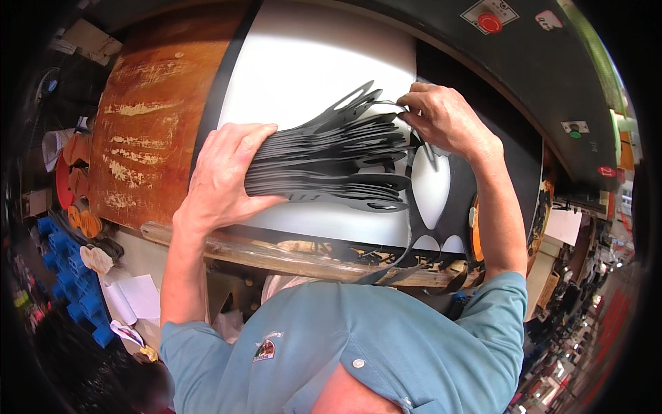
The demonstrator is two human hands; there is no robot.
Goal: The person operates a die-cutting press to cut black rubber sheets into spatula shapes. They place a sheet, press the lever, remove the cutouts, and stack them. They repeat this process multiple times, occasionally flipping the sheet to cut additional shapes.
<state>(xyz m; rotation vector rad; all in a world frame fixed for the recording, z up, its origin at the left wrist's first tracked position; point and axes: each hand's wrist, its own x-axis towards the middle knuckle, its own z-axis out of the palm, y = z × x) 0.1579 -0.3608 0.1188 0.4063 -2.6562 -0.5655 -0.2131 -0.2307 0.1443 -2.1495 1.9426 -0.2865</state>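
A thick stack of thin black die-cut pieces (327, 155) lies over a white board, its layers fanned out toward the right and some with slotted or looped ends. My left hand (224, 172) clasps the stack's left end, thumb at the near side and fingers over the far side. At the fanned right end, my right hand (445, 117) is closed in a pinch on a thin black strip. Below that hand spreads a black sheet with cut-out holes (465, 196), white showing through a large teardrop opening. The right fingertips are partly hidden.
The white board (303, 48) sits beside a scuffed brown wooden board (148, 124). A dark machine panel with a red button (489, 23) and a green button (574, 132) rises at the far right. A worn wooden rail (289, 255) edges the near side. Blue plastic parts (72, 283) stand at left.
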